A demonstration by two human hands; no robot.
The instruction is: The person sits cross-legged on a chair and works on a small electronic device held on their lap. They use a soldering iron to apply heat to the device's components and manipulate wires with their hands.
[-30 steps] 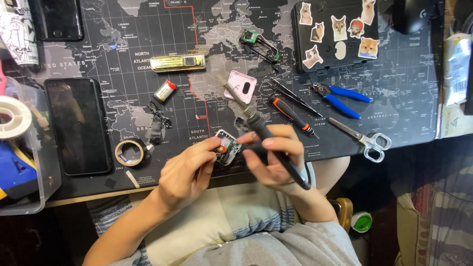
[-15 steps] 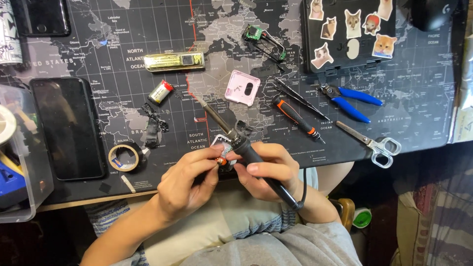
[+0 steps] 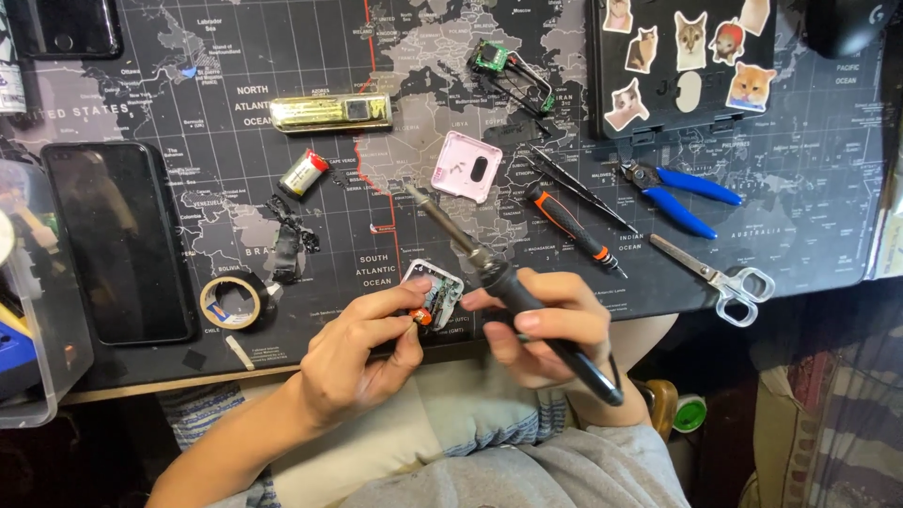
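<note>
Left hand closed in a pinch on a small white open device at the near edge of the tabletop; thumb and forefinger sit at its lower corner, beside an orange part. The device rests partly on the mat, partly in the fingers.

Right hand wrapped around the dark grip of a soldering iron, held like a pen. Its metal tip points up and away to the left, lying past the device rather than on it.

Judgement: the device is light, rigid and fragile, with innards exposed. Best held by the outer shell edges, as now, not by the board or wires. The iron is stiff and light; hold it by the grip only, since the bare shaft may be hot.

Near by: tape roll and black tape scraps to the left, phone beyond them. Just beyond the iron tip lies a pink square cover. To the right: orange-and-black screwdriver, tweezers, scissors, blue pliers.

Farther: small battery, gold bar-shaped case, green circuit board with wires, black box with cat stickers.

Nothing lies between the hands and the device; the screwdriver lies close to the right hand.
</note>
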